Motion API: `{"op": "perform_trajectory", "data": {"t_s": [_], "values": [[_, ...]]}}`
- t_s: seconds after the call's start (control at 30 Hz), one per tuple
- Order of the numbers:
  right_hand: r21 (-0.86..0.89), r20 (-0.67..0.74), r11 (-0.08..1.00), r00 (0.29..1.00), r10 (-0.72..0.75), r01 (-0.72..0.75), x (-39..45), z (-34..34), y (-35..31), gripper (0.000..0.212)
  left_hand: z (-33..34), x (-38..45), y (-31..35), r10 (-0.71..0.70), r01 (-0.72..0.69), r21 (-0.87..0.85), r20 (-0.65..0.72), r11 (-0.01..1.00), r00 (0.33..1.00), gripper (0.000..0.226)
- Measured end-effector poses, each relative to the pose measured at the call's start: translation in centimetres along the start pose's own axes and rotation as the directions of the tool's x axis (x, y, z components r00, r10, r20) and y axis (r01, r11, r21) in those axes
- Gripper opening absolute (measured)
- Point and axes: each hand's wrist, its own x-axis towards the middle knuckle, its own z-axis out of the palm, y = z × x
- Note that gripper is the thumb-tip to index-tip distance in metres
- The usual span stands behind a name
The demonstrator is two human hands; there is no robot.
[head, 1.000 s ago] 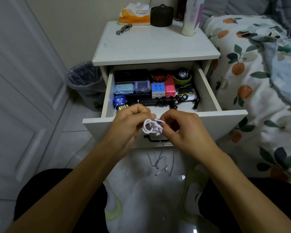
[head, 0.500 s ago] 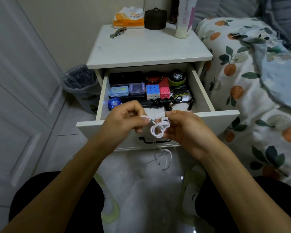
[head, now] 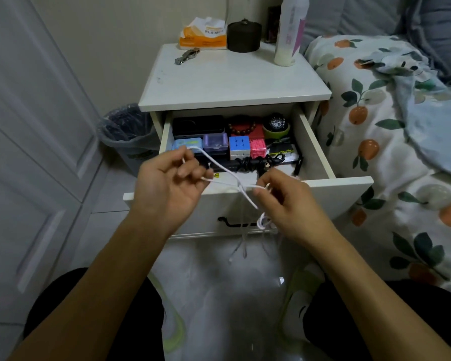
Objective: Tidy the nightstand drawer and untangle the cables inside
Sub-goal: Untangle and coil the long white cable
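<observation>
While the left hand [head: 167, 186] and right hand [head: 284, 201] each pinch the white cable [head: 225, 170], stretched crossing above the open drawer's front panel [head: 344, 188], pulling outward may tighten the crossing into a knot.

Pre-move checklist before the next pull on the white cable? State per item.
1. Left hand grips the white cable: ok.
2. Right hand pinches the cable near the crossing: ok.
3. Cable free of tangle: not ok, strands cross between the hands and a small loop hangs under the right hand.
4. Cable clear of the coiled black cable in the drawer: cannot tell, they overlap in view.
5. Hanging cable ends free above the floor: ok, though blurred.
</observation>
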Motion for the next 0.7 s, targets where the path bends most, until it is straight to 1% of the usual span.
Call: {"op": "perform_trajectory", "data": {"t_s": [0.03, 0.07, 0.1, 0.13, 0.17, 0.2, 0.23, 0.27, 0.3, 0.33, 0.43, 0.47, 0.53, 0.57, 0.63, 0.7], "values": [[-0.002, 0.004, 1.000, 1.000, -0.006, 0.006, 0.0, 0.3, -0.2, 0.010, -0.2, 0.0, 0.4, -0.022, 0.020, 0.091, 0.018, 0.996, 1.000, 0.012], [0.049, -0.002, 0.999, 1.000, 0.017, -0.017, 0.0, 0.5, -0.4, 0.010, -0.2, 0.0, 0.6, -0.049, 0.037, 0.245, 0.041, 0.969, 0.998, 0.015], [0.126, -0.006, 0.990, 0.998, 0.056, -0.055, 0.1, 0.5, -0.6, 0.012, -0.3, -0.1, 0.5, -0.070, 0.037, 0.434, 0.060, 0.900, 0.996, 0.017], [0.201, -0.007, 0.975, 0.995, 0.097, -0.094, 0.1, 0.5, -0.9, 0.014, -0.3, -0.3, 0.4, -0.084, 0.021, 0.626, 0.071, 0.780, 0.994, 0.022], [0.253, -0.001, 0.959, 0.991, 0.133, -0.129, 0.1, 0.4, -1.1, 0.016, -0.3, -0.4, 0.1, -0.090, -0.006, 0.785, 0.079, 0.619, 0.993, 0.024], [0.297, 0.021, 0.941, 0.986, 0.166, -0.164, 0.1, 0.2, -1.2, 0.017, -0.3, -0.6, -0.2, -0.098, -0.030, 0.886, 0.084, 0.463, 0.992, 0.023], [0.350, 0.061, 0.913, 0.977, 0.203, -0.211, -0.1, 0.1, -1.4, 0.017, -0.3, -0.8, -0.4, -0.103, -0.047, 0.936, 0.088, 0.349, 0.991, 0.022], [0.417, 0.113, 0.869, 0.964, 0.243, -0.268, -0.2, 0.1, -1.5, 0.016, -0.3, -0.9, -0.7, -0.097, -0.065, 0.957, 0.096, 0.284, 0.991, 0.022], [0.460, 0.160, 0.830, 0.948, 0.274, -0.317, -0.4, 0.2, -1.7, 0.015, -0.3, -1.0, -0.9, -0.081, -0.084, 0.958, 0.110, 0.276, 0.991, 0.024], [0.468, 0.183, 0.815, 0.940, 0.288, -0.341, -0.5, 0.3, -1.8, 0.014, -0.3, -1.0, -1.1, -0.065, -0.088, 0.941, 0.115, 0.327, 0.991, 0.026], [0.483, 0.199, 0.816, 0.947, 0.250, -0.317, -0.3, 0.4, -1.9, 0.024, 0.0, -0.9, -1.2, -0.063, -0.007, 0.778, 0.060, 0.628, 0.996, 0.029], [0.491, 0.207, 0.823, 0.956, 0.208, -0.285, -0.2, 0.3, -2.1, 0.024, 0.2, -0.9, -1.2, -0.066, 0.021, 0.722, 0.035, 0.692, 0.997, 0.030], [0.464, 0.234, 0.865, 0.968, 0.088, -0.191, -0.4, 0.3, -2.6, 0.017, 0.4, -1.0, -1.5, -0.064, 0.043, 0.644, 0.009, 0.763, 0.998, 0.029], [0.443, 0.265, 0.881, 0.963, 0.047, -0.165, -0.5, 0.5, -2.8, 0.015, 0.4, -1.0, -1.6, -0.065, 0.047, 0.605, 0.007, 0.795, 0.998, 0.027], [0.418, 0.351, 0.890, 0.936, 0.027, -0.183, -0.7, 0.6, -2.7, 0.012, 0.3, -0.8, -1.4, -0.078, 0.071, 0.528, -0.010, 0.846, 0.997, 0.025], [0.416, 0.390, 0.883, 0.920, 0.041, -0.216, -0.5, 0.4, -2.2, 0.014, -0.1, -0.7, -1.1, -0.110, 0.116, 0.489, -0.040, 0.865, 0.993, 0.024]]}}
